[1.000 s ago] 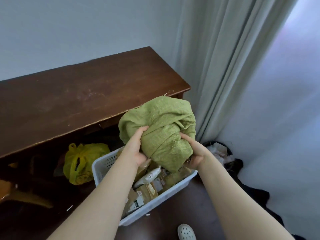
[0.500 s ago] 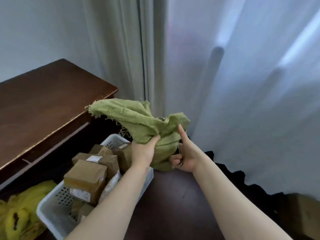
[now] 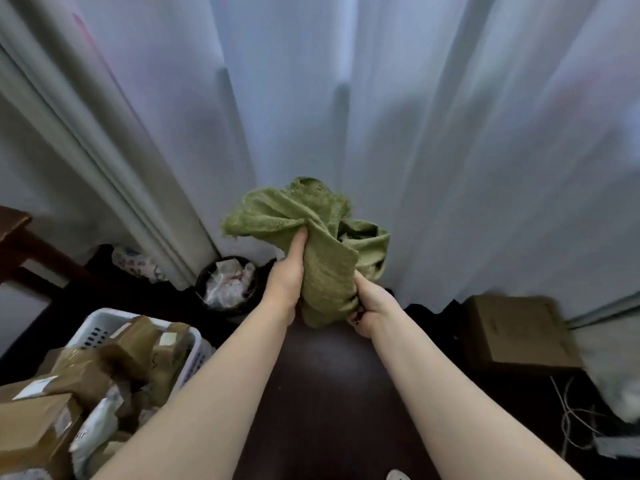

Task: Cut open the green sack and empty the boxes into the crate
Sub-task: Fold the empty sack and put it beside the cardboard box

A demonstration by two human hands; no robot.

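Both grips, left hand (image 3: 289,275) and right hand (image 3: 372,303), clenched on emptied green sack (image 3: 311,244); boxes (image 3: 135,344) already in crate (image 3: 104,323); next, probably discarding sack

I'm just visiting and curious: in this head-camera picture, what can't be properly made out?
- Green sack: bunched in the left hand and right hand; its inside is hidden.
- Crate: cut off by the left edge, boxes cover it.
- Box labels: blurred, unreadable.
- Bin: contents too blurred.

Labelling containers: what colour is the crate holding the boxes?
White, with slotted vent holes in its wall; the crate shows at lower left in the head view.
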